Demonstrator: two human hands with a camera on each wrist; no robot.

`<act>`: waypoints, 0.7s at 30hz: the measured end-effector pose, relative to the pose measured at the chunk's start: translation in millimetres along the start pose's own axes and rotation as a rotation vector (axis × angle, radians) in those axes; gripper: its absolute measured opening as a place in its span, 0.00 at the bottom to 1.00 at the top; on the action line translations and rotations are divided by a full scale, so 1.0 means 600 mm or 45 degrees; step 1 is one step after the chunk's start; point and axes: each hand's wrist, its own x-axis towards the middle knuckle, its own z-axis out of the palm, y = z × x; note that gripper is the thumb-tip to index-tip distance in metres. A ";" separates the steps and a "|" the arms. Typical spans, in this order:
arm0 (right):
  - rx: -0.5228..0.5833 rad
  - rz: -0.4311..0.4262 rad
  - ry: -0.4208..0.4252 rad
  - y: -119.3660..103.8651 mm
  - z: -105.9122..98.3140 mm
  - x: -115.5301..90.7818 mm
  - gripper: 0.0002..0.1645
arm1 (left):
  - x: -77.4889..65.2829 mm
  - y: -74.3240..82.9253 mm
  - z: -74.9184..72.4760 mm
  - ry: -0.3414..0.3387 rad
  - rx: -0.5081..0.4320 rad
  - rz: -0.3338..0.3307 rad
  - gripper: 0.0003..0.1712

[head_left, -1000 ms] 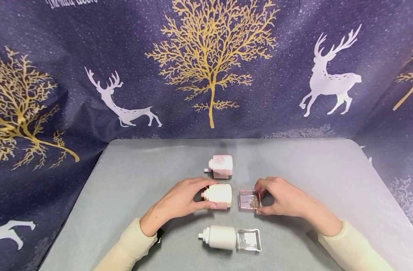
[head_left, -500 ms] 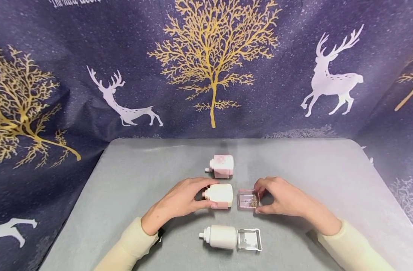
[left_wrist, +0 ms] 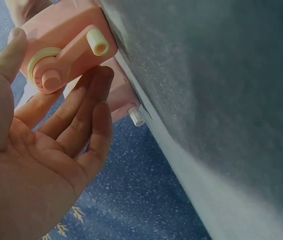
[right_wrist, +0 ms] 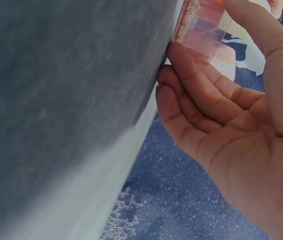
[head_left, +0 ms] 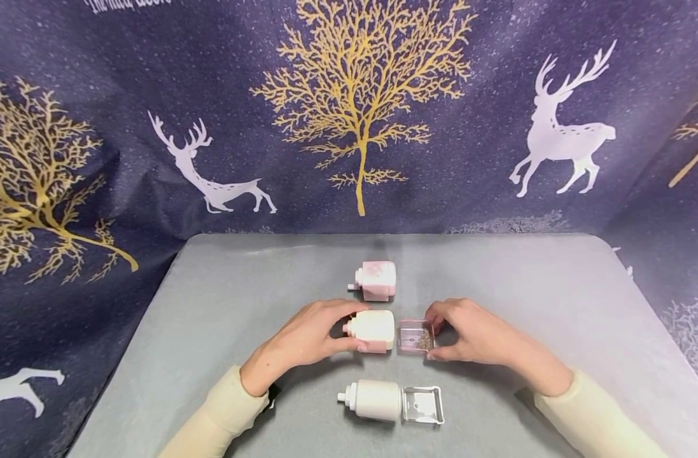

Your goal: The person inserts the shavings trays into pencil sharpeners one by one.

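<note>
In the head view my left hand [head_left: 303,340] grips the sides of a cream-and-pink crank pencil sharpener [head_left: 373,327] on the table. Its pink crank [left_wrist: 64,60] faces the palm in the left wrist view. My right hand [head_left: 469,334] pinches a clear pinkish shavings drawer [head_left: 411,336] between thumb and fingers, just right of that sharpener's body. Brownish shavings [head_left: 425,338] lie at the drawer's right end. The right wrist view shows part of the drawer [right_wrist: 204,37] at its top edge. A narrow gap seems to separate drawer and sharpener.
A pink sharpener [head_left: 377,281] lies behind. Nearer the front, a white sharpener [head_left: 377,399] has a clear drawer [head_left: 422,405] at its right end. All rest on the grey table [head_left: 532,280], with a dark patterned cloth [head_left: 440,191] behind it.
My right hand has slid left with the shavings drawer, narrowing the gap to the cream-and-pink sharpener. My left hand keeps its grip; the view has shifted slightly.
</note>
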 end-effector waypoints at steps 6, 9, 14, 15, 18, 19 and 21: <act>0.005 -0.015 -0.019 -0.005 0.003 0.007 0.29 | 0.000 0.002 -0.002 -0.006 0.009 -0.009 0.36; 0.011 -0.015 -0.027 -0.008 0.005 0.011 0.28 | 0.001 0.003 -0.001 -0.009 0.011 -0.016 0.37; 0.015 -0.017 -0.038 -0.012 0.010 0.018 0.28 | 0.002 0.003 -0.002 -0.016 -0.002 -0.012 0.39; 0.013 -0.017 -0.038 -0.013 0.010 0.019 0.28 | 0.002 0.003 -0.002 -0.018 -0.002 -0.012 0.39; 0.006 -0.015 -0.043 -0.015 0.011 0.023 0.28 | 0.002 0.002 -0.002 -0.020 -0.006 -0.007 0.39; 0.006 -0.013 -0.042 -0.015 0.011 0.024 0.28 | 0.002 0.001 -0.002 -0.023 -0.003 -0.009 0.39; 0.009 -0.017 -0.041 -0.016 0.012 0.026 0.28 | 0.003 0.001 -0.003 -0.025 0.001 -0.010 0.39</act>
